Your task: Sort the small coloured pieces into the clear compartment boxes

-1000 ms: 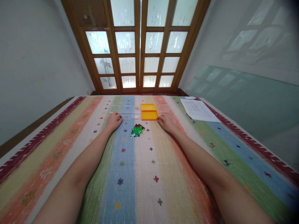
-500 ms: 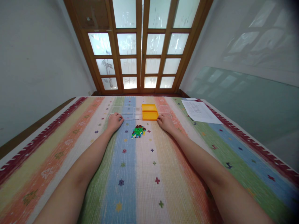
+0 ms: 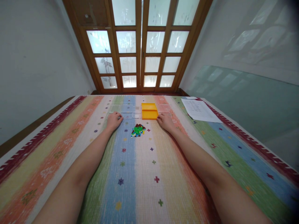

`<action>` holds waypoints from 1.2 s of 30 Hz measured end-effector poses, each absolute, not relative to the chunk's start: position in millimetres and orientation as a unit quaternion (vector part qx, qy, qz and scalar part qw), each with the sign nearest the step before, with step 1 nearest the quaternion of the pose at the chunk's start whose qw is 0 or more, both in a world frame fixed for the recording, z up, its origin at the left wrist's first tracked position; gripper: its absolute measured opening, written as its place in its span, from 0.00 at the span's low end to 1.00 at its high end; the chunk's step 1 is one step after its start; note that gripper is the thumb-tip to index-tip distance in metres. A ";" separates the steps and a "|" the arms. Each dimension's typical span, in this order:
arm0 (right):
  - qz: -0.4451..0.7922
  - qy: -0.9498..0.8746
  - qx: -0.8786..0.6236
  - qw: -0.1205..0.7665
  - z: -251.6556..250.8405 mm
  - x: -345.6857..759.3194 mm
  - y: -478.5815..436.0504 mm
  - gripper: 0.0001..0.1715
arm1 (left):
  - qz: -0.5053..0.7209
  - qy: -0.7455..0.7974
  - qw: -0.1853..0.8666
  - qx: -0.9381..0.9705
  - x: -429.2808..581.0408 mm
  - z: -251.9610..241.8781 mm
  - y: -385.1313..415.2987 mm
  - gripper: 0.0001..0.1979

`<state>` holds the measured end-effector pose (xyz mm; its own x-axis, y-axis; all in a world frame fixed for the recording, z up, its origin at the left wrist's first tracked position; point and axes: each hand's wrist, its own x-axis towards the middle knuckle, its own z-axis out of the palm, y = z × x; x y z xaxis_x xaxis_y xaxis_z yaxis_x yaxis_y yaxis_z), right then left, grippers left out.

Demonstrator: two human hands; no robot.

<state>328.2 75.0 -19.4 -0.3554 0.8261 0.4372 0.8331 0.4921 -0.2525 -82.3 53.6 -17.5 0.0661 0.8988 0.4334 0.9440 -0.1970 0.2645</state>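
Observation:
Both my forearms stretch out over a striped, many-coloured cloth (image 3: pixel 140 174). My left hand (image 3: pixel 114 120) lies palm down on it, fingers loosely bent and holding nothing, its fingertips at the edge of a clear plastic tray (image 3: pixel 127 112). My right hand (image 3: pixel 165 120) also lies flat and open, with its fingertips touching the near right corner of a yellow tray (image 3: pixel 149 111). Between the hands sits a small pile of tiny coloured pieces (image 3: pixel 137 130), mostly green, which neither hand touches.
More clear trays (image 3: pixel 164 108) lie beside the yellow one. A printed sheet of paper (image 3: pixel 198 110) lies at the far right of the cloth. Wooden doors with frosted glass panes (image 3: pixel 140 46) stand behind, and white walls close in on both sides.
The view has shifted slightly. Hands, trays and pile stay where they were.

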 end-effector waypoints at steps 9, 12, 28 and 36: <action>-0.006 -0.817 -0.512 0.267 -17.6 326.3 74.1 0.14 | -0.258 -0.653 0.046 -0.711 -80.2 -18.1 57.3 0.12; -0.010 -0.816 -0.516 0.262 -18.6 325.9 76.6 0.14 | -0.256 -0.646 0.046 -0.718 -79.3 -18.7 59.1 0.12; 0.015 -0.839 -0.486 0.244 -14.8 335.7 69.8 0.11 | -0.253 -0.624 0.021 -0.739 -82.7 -18.0 53.8 0.13; 0.013 -0.836 -0.486 0.254 -16.1 334.9 70.8 0.12 | -0.272 -0.633 0.010 -0.725 -82.0 -16.1 51.5 0.23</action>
